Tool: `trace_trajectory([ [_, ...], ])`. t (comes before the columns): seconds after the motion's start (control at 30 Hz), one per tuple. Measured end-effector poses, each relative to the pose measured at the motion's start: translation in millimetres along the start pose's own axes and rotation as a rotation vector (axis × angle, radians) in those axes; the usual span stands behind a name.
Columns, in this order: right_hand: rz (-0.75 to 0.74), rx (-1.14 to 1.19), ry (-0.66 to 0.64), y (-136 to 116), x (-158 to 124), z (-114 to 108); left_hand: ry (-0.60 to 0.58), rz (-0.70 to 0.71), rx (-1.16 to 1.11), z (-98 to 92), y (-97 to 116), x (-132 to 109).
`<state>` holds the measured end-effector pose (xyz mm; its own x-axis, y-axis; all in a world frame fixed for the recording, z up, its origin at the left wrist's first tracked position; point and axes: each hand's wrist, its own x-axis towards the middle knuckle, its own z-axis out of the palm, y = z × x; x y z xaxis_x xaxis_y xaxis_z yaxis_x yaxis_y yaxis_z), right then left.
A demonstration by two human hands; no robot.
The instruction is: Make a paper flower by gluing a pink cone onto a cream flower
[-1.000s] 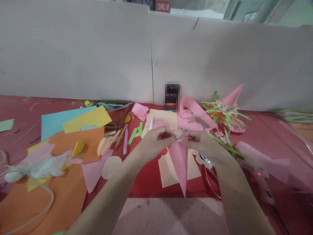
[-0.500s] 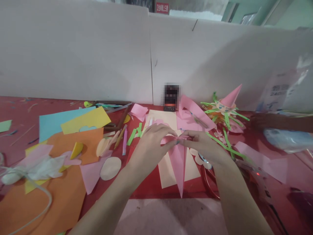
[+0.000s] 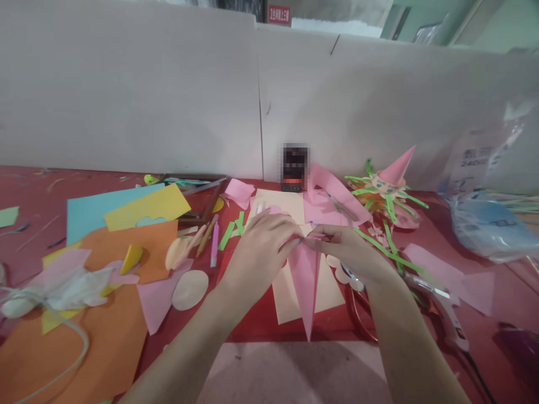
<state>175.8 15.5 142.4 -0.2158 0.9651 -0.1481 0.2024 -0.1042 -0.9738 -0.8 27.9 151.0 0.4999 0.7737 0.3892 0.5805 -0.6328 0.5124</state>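
Note:
A pink paper cone (image 3: 306,286) lies between my hands with its wide end away from me and its tip pointing toward me. My left hand (image 3: 267,247) is closed on the left side of the wide end, thumb and fingers pinching the rim. Against the right side of that rim, my right hand (image 3: 351,249) pinches the paper with thumb and forefinger. Both sets of fingertips meet there and hide part of the edge. Under the cone is a cream paper sheet (image 3: 330,300).
Orange (image 3: 96,336), blue (image 3: 92,207) and yellow (image 3: 147,207) sheets spread left. Right stand a finished-looking pink cone-topped paper figure (image 3: 387,179), a glue gun (image 3: 446,314) with a cord, scissors (image 3: 353,275) and a plastic bag (image 3: 492,224). A phone-like device (image 3: 293,168) leans on the white wall.
My fingertips have drawn closer together at the rim, and the cone's tip has swung slightly left. A blurred forearm at the far right has gone. The glue gun's red light no longer shows.

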Motion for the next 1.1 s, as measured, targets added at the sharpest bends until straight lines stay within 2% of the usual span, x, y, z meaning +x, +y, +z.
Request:
trace_trajectory([
  [0.17, 0.016, 0.007, 0.017, 5, 2, -2, -0.007, -0.009, -0.044, -2.1, 1, 0],
  [0.43, 0.036, -0.103, -0.035, -2, -4, -4, -0.085, -0.302, -0.353, -4.5, -3, -1],
  [0.6, -0.006, -0.165, -0.076, 1, -5, -6, -0.194, -0.341, -0.395, -4.8, -8, 1],
  [0.9, 0.007, -0.196, -0.086, 3, -5, -6, -0.387, -0.451, -0.507, -6.9, -11, -1],
  [1.1, 0.005, -0.170, -0.088, 2, -4, -6, -0.432, -0.467, -0.538, -6.1, -14, 0],
])
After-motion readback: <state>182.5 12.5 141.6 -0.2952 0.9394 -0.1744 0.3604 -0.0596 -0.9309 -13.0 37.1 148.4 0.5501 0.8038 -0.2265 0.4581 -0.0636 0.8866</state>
